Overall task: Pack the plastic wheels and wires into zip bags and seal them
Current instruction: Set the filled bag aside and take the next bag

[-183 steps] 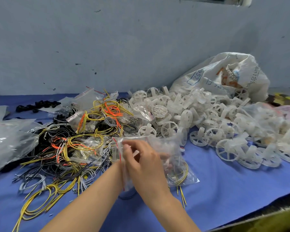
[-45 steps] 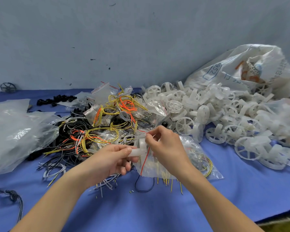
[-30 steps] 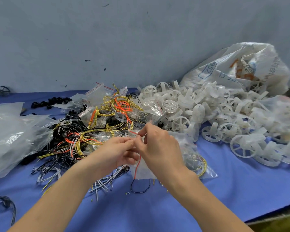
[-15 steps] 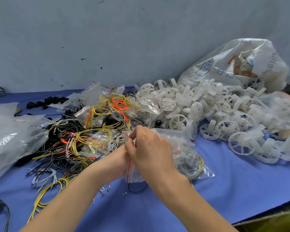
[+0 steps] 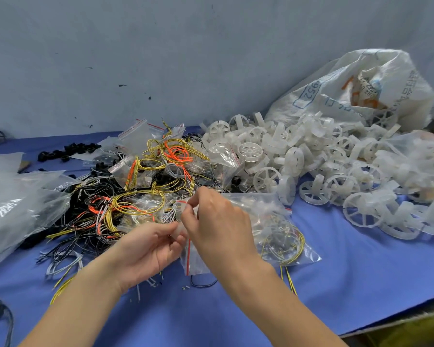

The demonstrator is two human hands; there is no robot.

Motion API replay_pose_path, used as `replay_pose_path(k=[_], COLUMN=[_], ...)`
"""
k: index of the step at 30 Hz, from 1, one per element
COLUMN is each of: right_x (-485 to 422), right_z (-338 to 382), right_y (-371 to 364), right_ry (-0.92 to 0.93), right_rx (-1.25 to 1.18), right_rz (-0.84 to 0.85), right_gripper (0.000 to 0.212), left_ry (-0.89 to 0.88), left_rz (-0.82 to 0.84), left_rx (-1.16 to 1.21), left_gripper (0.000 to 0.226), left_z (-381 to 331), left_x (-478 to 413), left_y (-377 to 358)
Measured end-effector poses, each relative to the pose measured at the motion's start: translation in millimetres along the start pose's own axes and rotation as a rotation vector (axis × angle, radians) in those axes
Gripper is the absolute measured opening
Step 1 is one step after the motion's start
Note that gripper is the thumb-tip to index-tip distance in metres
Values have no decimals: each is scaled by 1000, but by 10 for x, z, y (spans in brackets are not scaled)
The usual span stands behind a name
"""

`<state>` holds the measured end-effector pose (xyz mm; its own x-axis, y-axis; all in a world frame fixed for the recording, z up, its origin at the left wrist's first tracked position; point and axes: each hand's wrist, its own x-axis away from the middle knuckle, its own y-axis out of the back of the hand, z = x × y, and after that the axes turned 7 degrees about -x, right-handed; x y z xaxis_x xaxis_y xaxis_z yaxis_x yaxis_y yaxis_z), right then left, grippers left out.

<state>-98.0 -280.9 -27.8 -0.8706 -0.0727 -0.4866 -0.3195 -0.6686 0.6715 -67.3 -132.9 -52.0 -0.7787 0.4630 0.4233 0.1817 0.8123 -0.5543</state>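
Note:
A clear zip bag (image 5: 273, 229) with a red strip along its mouth lies on the blue table (image 5: 336, 291), holding yellow wires and small parts. My right hand (image 5: 218, 226) pinches the bag's mouth at its upper end. My left hand (image 5: 148, 249) pinches the mouth lower down, with a small white plastic piece between its fingertips. A pile of white plastic wheels (image 5: 323, 169) covers the table to the right. A tangle of yellow, orange, black and white wires (image 5: 125, 196) lies to the left of the bag.
A big white printed sack (image 5: 361, 88) leans on the grey wall at back right. Large clear plastic bags (image 5: 15, 209) lie at the left. Small empty zip bags (image 5: 140, 134) and black parts (image 5: 68, 151) sit behind the wires. The table's front edge runs at lower right.
My left hand has slid out from behind the right hand and down along the bag's mouth. Both hands still hold the bag in the same spot on the table.

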Motion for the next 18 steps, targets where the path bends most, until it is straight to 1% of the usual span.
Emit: replay_pose_path(k=[2,4,6,8,10,12,15,18], right_x=[-9,-21,-34,-52,-67,-75,-54,-18], right_z=[19,32,40,50,52,39,19,38], right_y=[11,34,63,86,102,124,149,122], right_ry=[-10,-25,-31,-32,-39,-52,-67,-68], right_rx=[-8,-5,7,20,39,60,76,48], right_rz=[14,21,8,5,17,27,35,71], right_gripper=[19,20,20,21,22,23,23,24], left_ry=[19,-5,-33,-60,-59,-70,-105,-135], left_rz=[90,155,207,270,316,306,255,226], left_rx=[79,69,-50,-244,-352,-407,-492,-483], left_gripper=[30,31,28,22,20,20,12,14], left_z=[64,109,117,108,106,100,83,82], left_x=[-16,-56,-84,-106,-129,-174,-221,-234], left_y=[-46,-101,-168,-227,-287,-336,-373,-393])
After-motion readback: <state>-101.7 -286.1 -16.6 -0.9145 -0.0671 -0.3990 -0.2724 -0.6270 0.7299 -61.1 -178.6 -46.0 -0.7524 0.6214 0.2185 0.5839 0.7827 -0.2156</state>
